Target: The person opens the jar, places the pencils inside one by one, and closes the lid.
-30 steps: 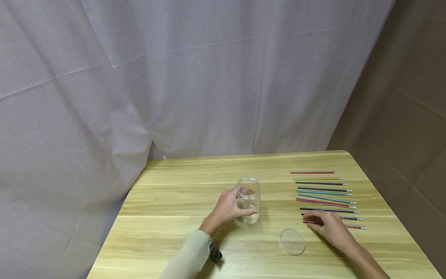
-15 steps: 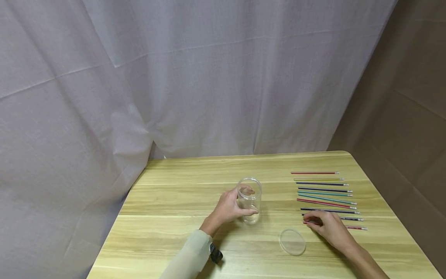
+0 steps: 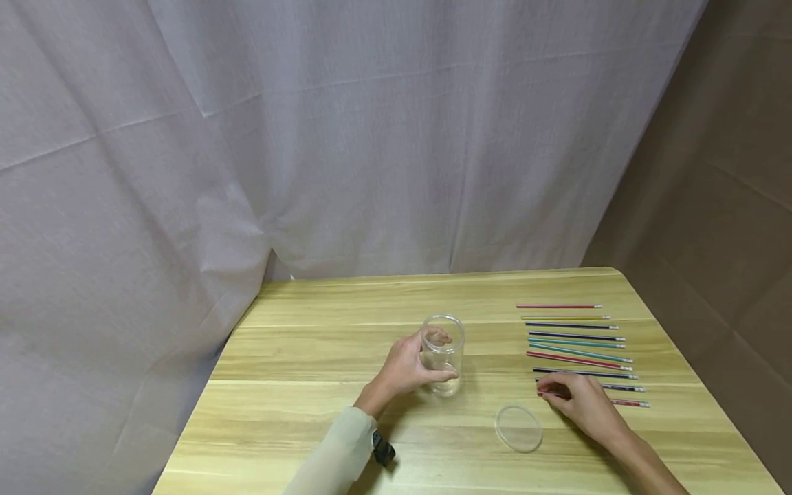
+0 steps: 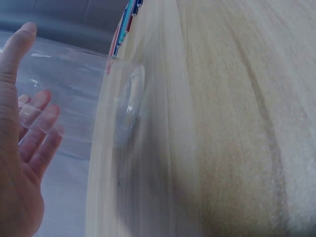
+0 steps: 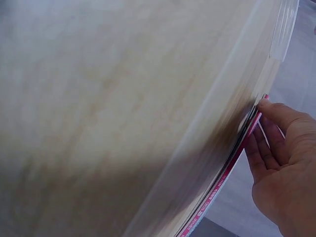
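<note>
My left hand (image 3: 403, 364) is curled round a clear plastic jar (image 3: 447, 359), upright and open at the top, with its base at the tabletop. Through the jar's wall in the left wrist view, several fingertips show opposite the thumb. On the right, my right hand (image 3: 588, 407) pinches the left end of a red pencil (image 5: 233, 157) between thumb and fingers. That pencil lies nearest me in a row, its white eraser end out to the right. Just beyond it lies a dark pencil (image 3: 623, 388), partly hidden by the hand.
A round clear lid (image 3: 518, 429) lies flat between the two hands. Further back on the wooden table (image 3: 322, 323), several pencils lie side by side, among them a yellow pencil (image 3: 563, 317) and a red pencil (image 3: 557, 306). A grey curtain (image 3: 371, 151) hangs behind.
</note>
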Demonstrator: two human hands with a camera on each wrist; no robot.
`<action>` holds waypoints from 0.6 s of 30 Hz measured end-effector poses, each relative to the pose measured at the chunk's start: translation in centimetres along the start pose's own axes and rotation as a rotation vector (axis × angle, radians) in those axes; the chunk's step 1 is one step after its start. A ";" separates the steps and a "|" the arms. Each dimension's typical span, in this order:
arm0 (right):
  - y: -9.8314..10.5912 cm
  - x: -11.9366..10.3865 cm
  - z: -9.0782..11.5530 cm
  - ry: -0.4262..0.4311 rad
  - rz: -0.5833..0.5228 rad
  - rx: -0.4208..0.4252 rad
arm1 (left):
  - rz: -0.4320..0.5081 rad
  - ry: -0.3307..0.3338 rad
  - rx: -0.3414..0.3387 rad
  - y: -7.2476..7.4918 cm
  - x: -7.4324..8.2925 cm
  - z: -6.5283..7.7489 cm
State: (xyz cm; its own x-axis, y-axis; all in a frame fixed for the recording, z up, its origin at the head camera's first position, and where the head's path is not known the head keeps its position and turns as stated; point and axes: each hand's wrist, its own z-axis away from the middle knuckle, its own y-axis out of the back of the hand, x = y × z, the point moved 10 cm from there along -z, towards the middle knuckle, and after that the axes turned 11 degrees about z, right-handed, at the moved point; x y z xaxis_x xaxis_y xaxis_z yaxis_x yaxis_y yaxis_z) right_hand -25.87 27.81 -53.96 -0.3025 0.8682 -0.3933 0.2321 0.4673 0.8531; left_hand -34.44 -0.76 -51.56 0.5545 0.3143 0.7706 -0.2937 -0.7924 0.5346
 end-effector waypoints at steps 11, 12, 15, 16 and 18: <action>0.8 -0.5 0.0 0.018 -0.024 0.061 | 0.006 0.014 -0.005 0.0 0.1 0.0; 0.9 -0.6 -0.1 0.017 -0.024 0.064 | 0.005 0.015 -0.005 0.0 0.1 0.0; 1.2 -0.8 -0.2 0.015 -0.027 0.080 | 0.001 0.012 -0.004 0.0 0.1 0.0; 1.4 -0.9 -0.2 0.017 -0.029 0.087 | 0.000 0.012 -0.003 0.0 0.1 0.0; 1.7 -1.2 -0.3 0.025 -0.022 0.103 | 0.000 0.010 -0.002 0.0 0.1 0.0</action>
State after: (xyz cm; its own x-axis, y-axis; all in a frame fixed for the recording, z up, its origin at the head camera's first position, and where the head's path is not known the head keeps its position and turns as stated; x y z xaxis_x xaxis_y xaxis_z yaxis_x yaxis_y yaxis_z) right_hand -25.33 27.53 -51.93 -0.3311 0.8536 -0.4021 0.3183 0.5022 0.8040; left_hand -34.35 -0.75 -51.46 0.5464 0.3198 0.7741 -0.2953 -0.7913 0.5353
